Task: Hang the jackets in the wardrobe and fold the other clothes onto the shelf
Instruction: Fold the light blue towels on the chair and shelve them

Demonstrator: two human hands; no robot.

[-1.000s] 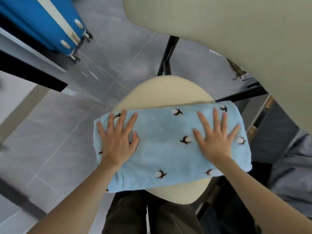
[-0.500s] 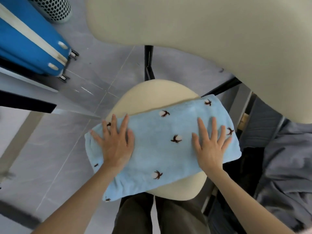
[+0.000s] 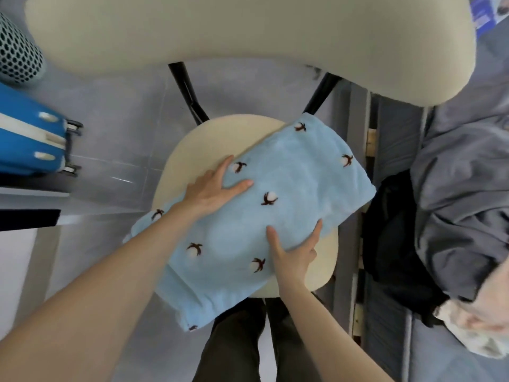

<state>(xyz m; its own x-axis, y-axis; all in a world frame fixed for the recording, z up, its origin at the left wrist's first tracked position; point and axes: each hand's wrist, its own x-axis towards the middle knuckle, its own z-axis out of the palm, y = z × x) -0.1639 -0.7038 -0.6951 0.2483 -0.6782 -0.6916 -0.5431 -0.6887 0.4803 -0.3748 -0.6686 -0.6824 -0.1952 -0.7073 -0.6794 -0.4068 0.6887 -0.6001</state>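
A folded light-blue fleece garment (image 3: pixel 275 216) with small brown-and-white motifs lies diagonally on the cream chair seat (image 3: pixel 198 150), its lower end hanging over the front edge. My left hand (image 3: pixel 212 188) holds its far long edge near the middle, thumb on top and fingers tucked beneath. At the near long edge my right hand (image 3: pixel 294 252) grips the cloth, thumb on top and most fingers under the fabric.
The cream chair back (image 3: pixel 248 37) arches over the top. A blue suitcase (image 3: pixel 27 142) and a mesh cylinder (image 3: pixel 16 59) stand at the left. Grey clothes (image 3: pixel 468 188), a black garment (image 3: pixel 391 244) and a white fluffy piece (image 3: pixel 473 332) lie on the right.
Both hands went from pressing flat on the ends of the garment to gripping its long edges near the middle. The garment has turned to lie diagonally on the seat.
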